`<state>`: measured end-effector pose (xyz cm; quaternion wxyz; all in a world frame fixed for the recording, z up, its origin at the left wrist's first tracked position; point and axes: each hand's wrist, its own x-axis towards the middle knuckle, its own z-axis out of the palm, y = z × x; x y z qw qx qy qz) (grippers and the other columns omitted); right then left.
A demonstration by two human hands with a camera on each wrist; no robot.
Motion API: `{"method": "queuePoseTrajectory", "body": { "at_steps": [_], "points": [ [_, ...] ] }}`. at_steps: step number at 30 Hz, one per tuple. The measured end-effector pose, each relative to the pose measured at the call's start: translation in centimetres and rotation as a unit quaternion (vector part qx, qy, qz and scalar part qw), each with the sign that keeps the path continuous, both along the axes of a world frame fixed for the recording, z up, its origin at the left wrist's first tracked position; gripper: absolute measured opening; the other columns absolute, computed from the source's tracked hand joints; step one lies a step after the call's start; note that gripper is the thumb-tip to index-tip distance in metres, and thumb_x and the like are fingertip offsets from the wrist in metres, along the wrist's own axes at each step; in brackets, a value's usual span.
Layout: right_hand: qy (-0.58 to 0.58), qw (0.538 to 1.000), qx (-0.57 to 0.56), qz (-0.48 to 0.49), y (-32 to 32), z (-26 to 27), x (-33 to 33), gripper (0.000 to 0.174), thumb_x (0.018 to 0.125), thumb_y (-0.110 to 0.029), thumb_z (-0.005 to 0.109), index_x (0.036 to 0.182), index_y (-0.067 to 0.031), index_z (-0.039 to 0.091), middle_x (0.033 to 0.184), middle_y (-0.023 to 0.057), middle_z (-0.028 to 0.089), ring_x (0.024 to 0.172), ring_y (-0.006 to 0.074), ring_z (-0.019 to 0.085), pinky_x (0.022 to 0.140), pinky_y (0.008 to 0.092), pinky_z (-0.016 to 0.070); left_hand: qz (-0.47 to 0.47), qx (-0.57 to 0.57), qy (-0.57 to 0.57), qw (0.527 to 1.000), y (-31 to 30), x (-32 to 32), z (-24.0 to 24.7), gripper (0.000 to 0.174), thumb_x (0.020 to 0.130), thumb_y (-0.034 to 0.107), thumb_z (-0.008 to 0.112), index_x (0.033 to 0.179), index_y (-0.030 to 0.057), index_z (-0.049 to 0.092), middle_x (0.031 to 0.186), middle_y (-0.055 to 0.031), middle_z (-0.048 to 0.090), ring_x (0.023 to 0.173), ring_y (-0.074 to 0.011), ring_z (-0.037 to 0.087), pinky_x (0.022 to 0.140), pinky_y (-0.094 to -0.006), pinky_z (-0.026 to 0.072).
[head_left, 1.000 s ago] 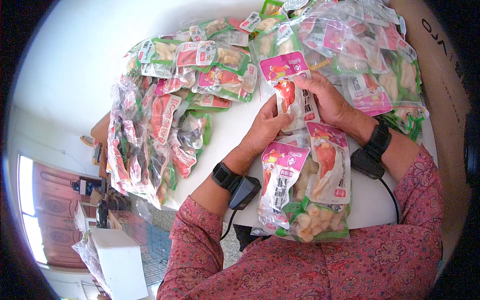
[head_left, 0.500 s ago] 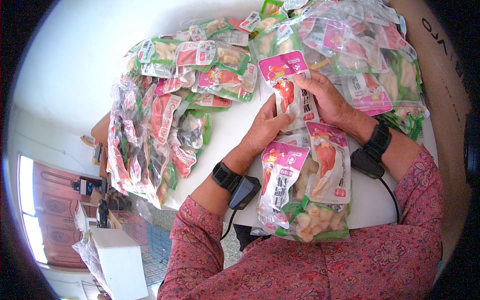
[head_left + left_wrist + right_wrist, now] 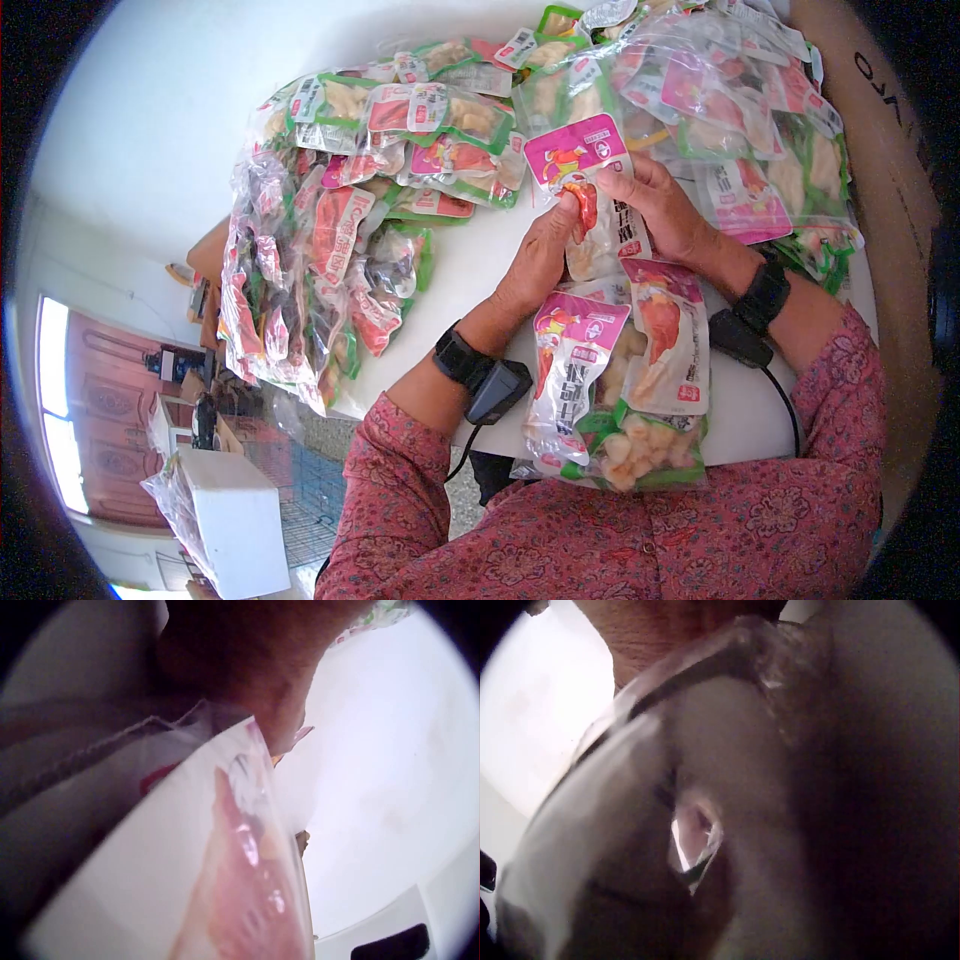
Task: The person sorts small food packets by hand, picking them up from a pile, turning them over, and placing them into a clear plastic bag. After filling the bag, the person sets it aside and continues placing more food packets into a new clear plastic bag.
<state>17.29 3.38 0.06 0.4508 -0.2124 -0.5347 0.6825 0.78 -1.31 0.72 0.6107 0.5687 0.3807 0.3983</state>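
A white flat-topped table (image 3: 465, 270) carries a broad heap of glossy plastic food packets, red, white and green (image 3: 340, 230), on the left. Far right lies another pile of clear plastic bags filled with packets (image 3: 700, 100). At the near edge is a cluster of pink-topped white pouches and pale food pieces (image 3: 640, 450). Just beyond it, above the table, is one pink-and-white pouch picturing red meat (image 3: 578, 150), grasped by both hands: the left hand (image 3: 537, 260) and right hand (image 3: 675, 215) each press a thumb on its front.

White table (image 3: 465, 275) gives passage left of the hands (image 3: 540, 255) (image 3: 672, 212), as far as the packet heap (image 3: 335, 230) that blocks the way.
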Motion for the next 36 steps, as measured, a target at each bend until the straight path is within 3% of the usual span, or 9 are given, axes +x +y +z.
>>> {"method": "queuePoseTrajectory", "body": {
  "at_steps": [5,8,10,13,17,19,22,32,36],
  "points": [
    [-0.045,0.994,0.096,-0.014,-0.2,-0.1,0.0,0.028,0.085,-0.023,0.054,0.105,-0.0032,0.053,0.096,0.003,0.059,0.088,0.0089,0.054,0.079,0.0254,0.0427,0.014,0.014,0.039,0.999,0.7,-0.4,-1.5,0.052,0.092,0.045,0.026,0.111,0.0013,0.048,0.099,-0.0066,0.054,0.091,-0.0116,0.051,0.08,-0.0242,0.0417],
    [-0.056,0.993,0.103,-0.012,-0.2,0.1,0.2,0.029,0.085,-0.022,0.054,0.107,-0.0036,0.052,0.097,0.0028,0.059,0.089,0.0093,0.054,0.079,0.0254,0.0428,0.048,0.017,-0.017,0.999,0.0,0.6,-0.3,0.049,0.094,0.042,0.022,0.099,0.0012,0.05,0.091,-0.0083,0.056,0.08,-0.0124,0.056,0.072,-0.025,0.0455],
    [-0.057,0.994,0.092,-0.008,-0.4,0.4,0.3,0.028,0.085,-0.022,0.054,0.106,-0.0036,0.053,0.097,0.003,0.059,0.089,0.0095,0.054,0.079,0.0256,0.0428,0.024,0.013,-0.027,0.999,0.1,0.4,-0.4,0.051,0.094,0.041,0.022,0.11,-0.0011,0.047,0.097,-0.0093,0.056,0.086,-0.0134,0.056,0.075,-0.0255,0.0455],
    [-0.057,0.995,0.085,-0.007,-0.5,0.4,0.3,0.028,0.085,-0.022,0.054,0.106,-0.0036,0.053,0.097,0.0033,0.059,0.089,0.0098,0.054,0.08,0.0258,0.0428,0.018,0.001,-0.045,0.999,0.2,0.3,-0.8,0.05,0.094,0.039,0.023,0.112,-0.0011,0.045,0.098,-0.009,0.056,0.088,-0.0143,0.056,0.076,-0.026,0.0457],
    [-0.058,0.995,0.08,-0.012,-0.4,0.3,0.2,0.028,0.084,-0.022,0.055,0.105,-0.0035,0.053,0.096,0.0034,0.059,0.088,0.0097,0.054,0.079,0.0258,0.0432,0.009,-0.003,-0.051,0.999,0.2,0.2,-0.7,0.048,0.093,0.04,0.027,0.113,-0.0004,0.044,0.099,-0.009,0.055,0.088,-0.0153,0.056,0.077,-0.0272,0.046],
    [-0.061,0.994,0.09,-0.016,-0.5,0.4,0.2,0.028,0.084,-0.022,0.055,0.105,-0.0035,0.053,0.095,0.0031,0.059,0.088,0.0096,0.054,0.078,0.0259,0.0435,-0.001,-0.026,-0.078,0.997,-0.1,0.2,-0.5,0.046,0.091,0.039,0.037,0.113,0.0,0.046,0.101,-0.0052,0.054,0.092,-0.0117,0.052,0.079,-0.0254,0.0423],
    [-0.075,0.991,0.106,-0.019,-0.7,0.8,0.4,0.028,0.083,-0.022,0.056,0.104,-0.0037,0.053,0.094,0.0026,0.059,0.086,0.0093,0.054,0.077,0.0258,0.0441,0.004,-0.052,-0.089,0.995,-0.2,0.3,-0.6,0.045,0.091,0.038,0.041,0.114,0.0003,0.045,0.101,-0.0045,0.053,0.091,-0.0112,0.051,0.079,-0.0248,0.0421],
    [-0.099,0.985,0.139,-0.036,-0.4,0.2,0.3,0.026,0.083,-0.022,0.057,0.102,-0.0046,0.054,0.09,0.0014,0.059,0.082,0.007,0.053,0.073,0.0246,0.0439,-0.003,-0.022,-0.067,0.998,0.0,0.1,-0.9,0.044,0.091,0.037,0.041,0.116,0.0007,0.044,0.102,-0.0047,0.053,0.092,-0.0106,0.051,0.078,-0.0243,0.042],
    [-0.089,0.989,0.12,-0.02,-0.7,0.7,0.4,0.025,0.083,-0.022,0.056,0.102,-0.0045,0.055,0.091,0.0012,0.059,0.082,0.0073,0.053,0.073,0.0247,0.044,0.013,-0.026,-0.079,0.996,-0.1,0.3,-1.0,0.039,0.089,0.031,0.048,0.113,0.0014,0.045,0.096,-0.0019,0.053,0.085,-0.0081,0.05,0.073,-0.0227,0.0427]
  ]
}}
